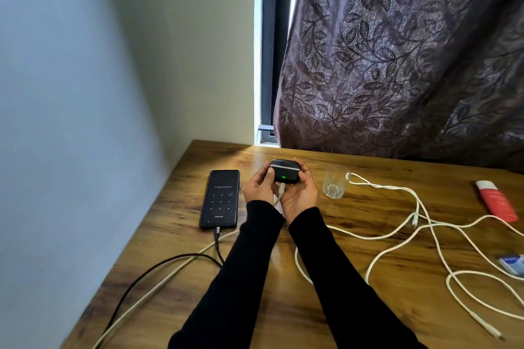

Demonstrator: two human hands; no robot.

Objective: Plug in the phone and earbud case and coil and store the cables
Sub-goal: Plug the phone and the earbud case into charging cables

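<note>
A black earbud case (284,170) with a green light lit is held above the wooden table (354,300) between both hands. My left hand (257,187) grips its left side; my right hand (301,193) cups it from below and the right. A pale cable plug (280,189) enters the case's underside. The black phone (219,199) lies flat to the left, screen lit with a lock pattern, and a black cable (217,238) is plugged into its near end.
A clear drinking glass (336,181) stands right of my hands, with a white cable end resting on its rim. Loose white cables (419,238) sprawl over the right half. A red tube (497,201) and a small blue-white box (513,263) lie at the right edge. A curtain hangs behind.
</note>
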